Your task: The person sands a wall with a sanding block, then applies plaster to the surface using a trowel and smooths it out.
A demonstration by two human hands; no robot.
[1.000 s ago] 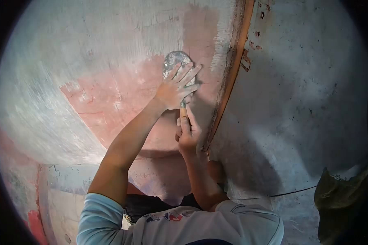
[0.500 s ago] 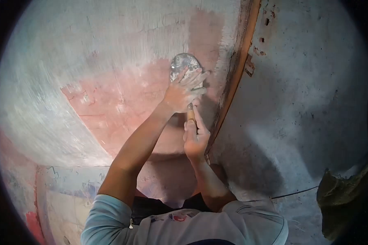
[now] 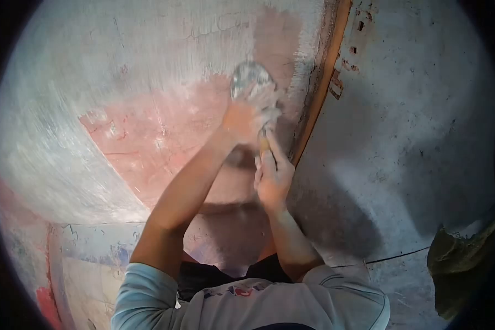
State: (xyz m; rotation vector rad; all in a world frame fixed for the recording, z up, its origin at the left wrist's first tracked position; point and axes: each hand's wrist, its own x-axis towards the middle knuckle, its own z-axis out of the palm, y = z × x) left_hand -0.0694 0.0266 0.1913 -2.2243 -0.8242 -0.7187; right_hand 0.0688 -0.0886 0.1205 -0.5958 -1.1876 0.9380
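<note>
My left hand (image 3: 250,115) lies over a rounded, whitish-grey smeared metal blade (image 3: 249,77), its fingers blurred by motion. Below and to the right, my right hand (image 3: 275,176) is wrapped round a short yellowish handle (image 3: 264,145) that points up toward the blade. The joint between handle and blade is hidden under my left hand. Both hands are dusted with pale powder. Behind them is a reddish patch (image 3: 148,137) on the grey-white surface (image 3: 148,49).
An orange-brown strip (image 3: 319,91) runs diagonally right of my hands, with small holes (image 3: 353,50) in the grey surface beyond it. A crumpled dark olive piece (image 3: 459,264) is at the lower right. A red patch (image 3: 48,308) shows at the lower left.
The blade and both hands have moved slightly upward, my right hand also to the right. My left hand is now more blurred.
</note>
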